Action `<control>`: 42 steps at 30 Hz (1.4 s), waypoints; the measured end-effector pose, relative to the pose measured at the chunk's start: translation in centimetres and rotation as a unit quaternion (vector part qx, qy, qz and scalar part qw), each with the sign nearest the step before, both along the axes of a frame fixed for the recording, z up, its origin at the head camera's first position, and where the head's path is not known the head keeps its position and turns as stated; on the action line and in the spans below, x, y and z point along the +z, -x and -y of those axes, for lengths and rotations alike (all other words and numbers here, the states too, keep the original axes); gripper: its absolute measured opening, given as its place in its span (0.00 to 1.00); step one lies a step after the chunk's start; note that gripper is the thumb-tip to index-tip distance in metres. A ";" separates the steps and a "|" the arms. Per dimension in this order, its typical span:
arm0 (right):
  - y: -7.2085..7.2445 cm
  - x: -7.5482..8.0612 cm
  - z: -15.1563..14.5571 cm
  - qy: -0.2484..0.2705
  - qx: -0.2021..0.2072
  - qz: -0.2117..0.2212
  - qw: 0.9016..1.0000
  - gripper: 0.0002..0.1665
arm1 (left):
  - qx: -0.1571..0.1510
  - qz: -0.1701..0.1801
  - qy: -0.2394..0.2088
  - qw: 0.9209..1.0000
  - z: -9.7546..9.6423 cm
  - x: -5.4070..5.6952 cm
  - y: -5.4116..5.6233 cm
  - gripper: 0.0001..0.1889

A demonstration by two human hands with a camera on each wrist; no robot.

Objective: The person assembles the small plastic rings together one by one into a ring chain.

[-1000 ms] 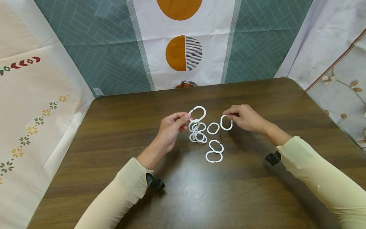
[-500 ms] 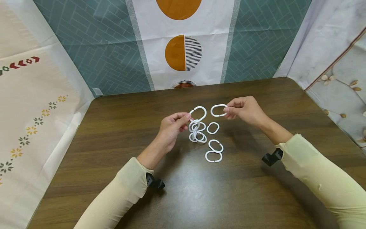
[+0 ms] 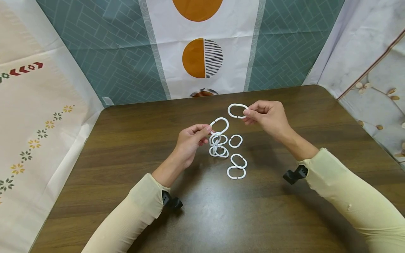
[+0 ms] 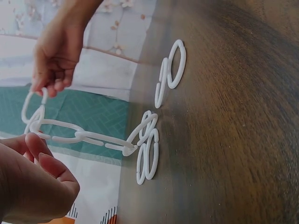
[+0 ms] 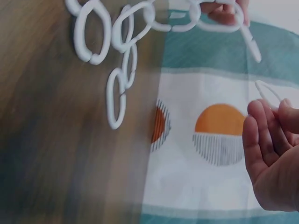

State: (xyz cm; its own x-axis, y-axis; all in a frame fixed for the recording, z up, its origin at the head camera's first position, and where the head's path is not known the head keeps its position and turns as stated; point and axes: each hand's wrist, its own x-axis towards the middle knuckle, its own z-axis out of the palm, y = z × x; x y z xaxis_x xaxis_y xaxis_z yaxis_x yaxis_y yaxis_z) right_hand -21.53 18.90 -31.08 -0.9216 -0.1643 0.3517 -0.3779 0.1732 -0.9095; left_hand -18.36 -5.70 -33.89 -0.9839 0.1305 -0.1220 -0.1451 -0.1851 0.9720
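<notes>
White plastic C-shaped links are joined in a chain (image 3: 226, 123) that hangs from my left hand (image 3: 191, 142). Thumb and fingers there pinch its uppermost links, while its lower end reaches the tabletop in the left wrist view. My right hand (image 3: 269, 117) pinches a separate white link (image 3: 232, 104) by one end, raised above and to the right of the chain. In the head view a gap shows between this link and the chain. The right wrist view shows the held link (image 5: 267, 88) only partly, behind the fingers.
One loose link (image 3: 242, 140) lies right of the chain on the brown wooden table (image 3: 142, 130). Two more links (image 3: 235, 155) lie nearer, touching or overlapping. Patterned cloths (image 3: 120, 70) hang behind the table and at both sides.
My right hand has lifted its link from beside the loose link, moving it up and left and turning it from upright to lengthwise. My left hand and the chain stay nearly still.
</notes>
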 end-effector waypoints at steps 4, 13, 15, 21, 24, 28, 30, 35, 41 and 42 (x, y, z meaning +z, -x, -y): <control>-0.2 0.7 1.0 0.005 -0.004 -0.020 1.000 0.09 | -0.003 -0.002 0.004 1.000 0.0 0.0 0.0 0.17; -0.5 1.4 3.1 -0.005 0.003 -0.039 0.999 0.08 | 0.001 0.000 0.006 1.000 0.0 0.2 -0.1 0.14; -0.6 1.4 3.6 -0.014 0.006 -0.043 0.999 0.07 | -0.001 0.000 0.010 1.000 0.0 0.2 -0.1 0.13; -1.2 1.2 4.9 -0.084 -0.015 -0.072 0.994 0.07 | 0.001 -0.004 0.017 1.000 -0.2 0.3 0.0 0.09; -1.4 1.2 5.3 -0.117 -0.029 -0.081 0.989 0.06 | 0.005 -0.005 0.020 1.000 -0.2 0.3 0.0 0.10; -1.6 1.2 5.5 -0.152 -0.032 -0.076 0.985 0.06 | 0.010 0.001 0.030 1.000 -0.2 0.2 -0.1 0.12; -1.7 1.3 5.6 -0.166 -0.026 -0.067 0.984 0.07 | 0.014 0.003 0.035 0.999 -0.2 0.2 -0.1 0.11; -1.9 1.6 5.7 -0.199 0.001 -0.040 0.979 0.07 | 0.022 0.000 0.060 0.998 -0.1 0.0 -0.2 0.10; -2.1 1.6 5.8 -0.241 0.030 0.007 0.970 0.08 | 0.030 -0.018 0.097 0.995 -0.1 0.1 -0.3 0.11; -2.1 1.6 5.8 -0.241 0.030 0.008 0.970 0.08 | 0.035 -0.020 0.101 0.994 -0.1 0.2 -0.2 0.11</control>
State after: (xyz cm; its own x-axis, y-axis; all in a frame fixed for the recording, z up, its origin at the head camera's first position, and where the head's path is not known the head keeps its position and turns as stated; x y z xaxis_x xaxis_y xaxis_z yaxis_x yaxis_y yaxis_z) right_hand -19.41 13.14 -29.47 -0.9100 -0.3602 0.2053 -0.3865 0.5579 -0.7345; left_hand -18.12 -5.63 -33.72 -0.9944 0.0383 -0.0990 -0.0988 0.0055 0.9951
